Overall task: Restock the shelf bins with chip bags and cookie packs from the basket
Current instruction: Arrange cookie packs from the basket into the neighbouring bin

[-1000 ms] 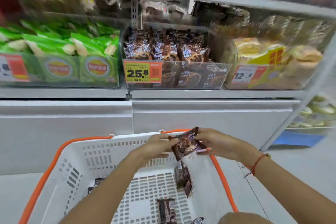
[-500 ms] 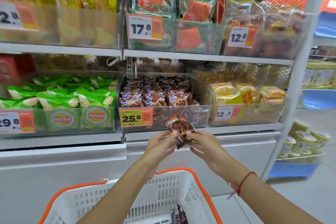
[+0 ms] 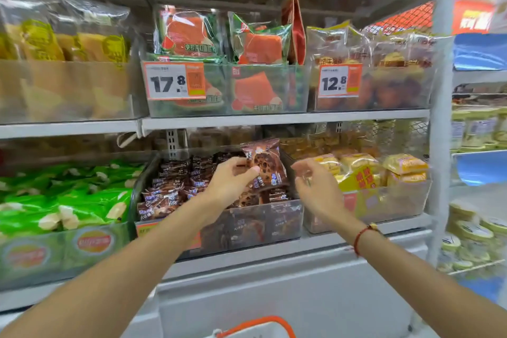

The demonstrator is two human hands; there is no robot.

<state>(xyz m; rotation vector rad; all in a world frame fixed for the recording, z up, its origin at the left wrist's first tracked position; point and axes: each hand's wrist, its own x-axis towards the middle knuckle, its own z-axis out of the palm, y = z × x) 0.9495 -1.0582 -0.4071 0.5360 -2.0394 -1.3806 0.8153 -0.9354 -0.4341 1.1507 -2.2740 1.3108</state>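
My left hand (image 3: 233, 182) pinches a brown chocolate cookie pack (image 3: 266, 164) and holds it upright over the right side of the clear middle bin (image 3: 285, 223). That bin is full of the same brown packs (image 3: 172, 186). My right hand (image 3: 315, 186) hovers just right of the pack with loosely curled fingers, apart from it and holding nothing. Only the orange rim of the white basket (image 3: 258, 322) shows at the bottom edge.
A bin of green chip bags (image 3: 68, 206) stands to the left, a bin of yellow cakes (image 3: 384, 173) to the right. The shelf above (image 3: 274, 118) carries bins of red and yellow packs with price tags. A white upright post (image 3: 441, 118) bounds the shelf on the right.
Both hands rose from the basket to the middle bin with the cookie pack. My right hand has let go of it; my left hand alone holds it over the bin.
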